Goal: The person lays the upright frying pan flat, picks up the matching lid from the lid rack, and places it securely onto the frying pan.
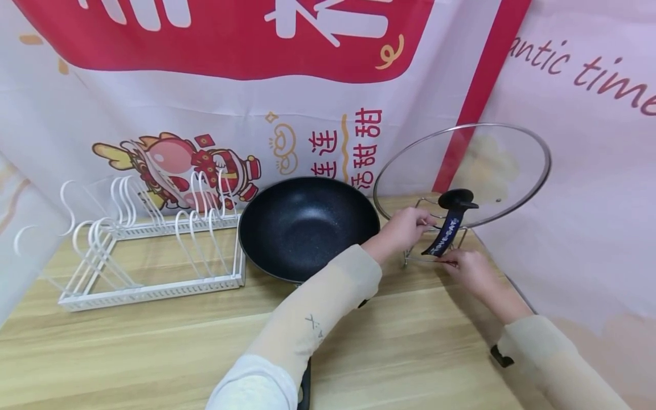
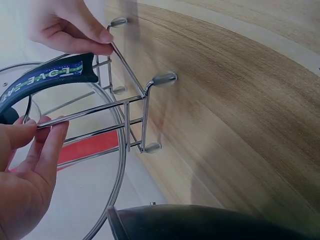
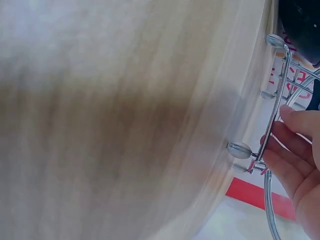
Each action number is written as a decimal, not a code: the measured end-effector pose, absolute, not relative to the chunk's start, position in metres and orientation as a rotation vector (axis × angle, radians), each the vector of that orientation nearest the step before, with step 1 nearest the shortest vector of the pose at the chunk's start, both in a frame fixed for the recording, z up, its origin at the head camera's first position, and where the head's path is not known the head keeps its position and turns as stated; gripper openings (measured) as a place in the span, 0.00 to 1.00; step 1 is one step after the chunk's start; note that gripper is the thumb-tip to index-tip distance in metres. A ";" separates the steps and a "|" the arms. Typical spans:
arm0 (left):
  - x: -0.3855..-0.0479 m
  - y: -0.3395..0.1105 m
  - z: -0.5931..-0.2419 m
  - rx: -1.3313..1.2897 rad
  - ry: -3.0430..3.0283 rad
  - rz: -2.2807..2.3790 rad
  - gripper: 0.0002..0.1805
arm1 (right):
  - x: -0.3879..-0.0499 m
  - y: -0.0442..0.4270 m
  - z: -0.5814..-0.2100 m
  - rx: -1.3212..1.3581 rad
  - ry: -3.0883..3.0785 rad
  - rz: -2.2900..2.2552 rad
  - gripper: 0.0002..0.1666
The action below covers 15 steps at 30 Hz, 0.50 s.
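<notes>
A wire lid stand of shiny metal rods holds a round glass lid, which leans upright in it. The lid's dark handle, with lettering on it, faces me. My left hand pinches a rod on the stand's left side between thumb and fingers. On the right, my right hand pinches the front rod low down. In the left wrist view, the feet of the stand are at the wooden tabletop. The right wrist view shows my right fingers around the rod.
A black wok sits left of the stand, partly behind my left forearm. Farther left is a white dish rack with curved wire dividers. Printed cloth covers the wall behind the wooden table, and another wall borders the right side.
</notes>
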<state>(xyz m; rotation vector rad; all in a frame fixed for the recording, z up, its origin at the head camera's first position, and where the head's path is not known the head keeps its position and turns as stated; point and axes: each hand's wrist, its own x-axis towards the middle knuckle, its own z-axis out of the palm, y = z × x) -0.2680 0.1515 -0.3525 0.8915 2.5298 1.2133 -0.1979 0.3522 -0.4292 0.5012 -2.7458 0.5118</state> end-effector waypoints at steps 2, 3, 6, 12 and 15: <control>-0.269 0.152 -0.353 0.901 2.539 1.211 0.12 | -0.197 0.353 -0.429 0.508 -2.714 0.520 0.03; -0.269 0.151 -0.354 0.906 2.542 1.210 0.12 | -0.196 0.353 -0.428 0.506 -2.701 0.530 0.03; -0.270 0.151 -0.354 0.926 2.551 1.208 0.12 | -0.193 0.354 -0.424 0.475 -2.666 0.584 0.04; -0.270 0.152 -0.356 0.960 2.558 1.210 0.12 | -0.186 0.353 -0.417 0.317 -2.638 0.731 0.06; -0.270 0.152 -0.356 0.970 2.560 1.209 0.12 | -0.183 0.350 -0.417 0.226 -2.631 0.897 0.09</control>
